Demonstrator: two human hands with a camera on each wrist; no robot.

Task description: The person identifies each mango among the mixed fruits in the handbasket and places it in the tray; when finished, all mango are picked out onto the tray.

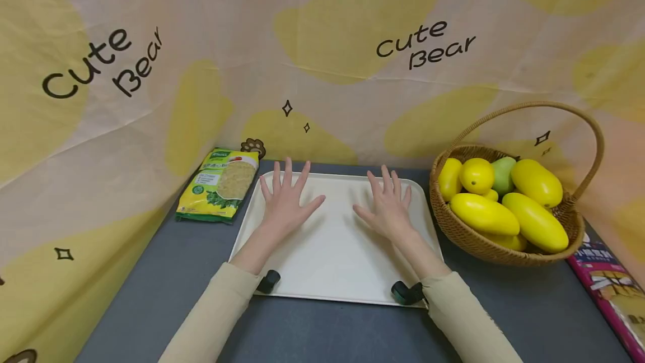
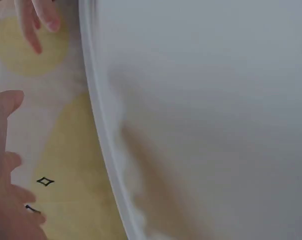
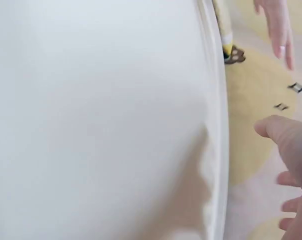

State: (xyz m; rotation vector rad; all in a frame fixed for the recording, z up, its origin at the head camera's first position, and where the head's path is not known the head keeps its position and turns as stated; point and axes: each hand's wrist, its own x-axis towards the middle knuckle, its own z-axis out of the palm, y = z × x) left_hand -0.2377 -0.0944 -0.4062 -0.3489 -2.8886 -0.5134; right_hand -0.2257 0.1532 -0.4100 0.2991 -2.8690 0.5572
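Both hands hover over a white rectangular tray point(image 1: 342, 251) with a low rim, palms down and fingers spread. The left hand point(image 1: 288, 201) is above the tray's left half, its fingertips toward the far rim. Over the right half is the right hand point(image 1: 389, 210), thumb pointing inward. Neither hand holds anything. In the left wrist view the left hand point(image 2: 11, 170) shows at the left edge, and the tray point(image 2: 206, 100) fills most of the picture with a hand's shadow on it. The right wrist view shows the right hand point(image 3: 293, 160) beside the tray's edge point(image 3: 218, 125).
A yellow-green Knorr packet point(image 1: 219, 186) lies left of the tray. On the right stands a wicker basket point(image 1: 468, 240) with a tall handle, holding several yellow fruits point(image 1: 484, 214) and a green one point(image 1: 503, 175). A magenta printed package point(image 1: 604, 284) lies at far right. Patterned cloth point(image 1: 322, 43) hangs behind.
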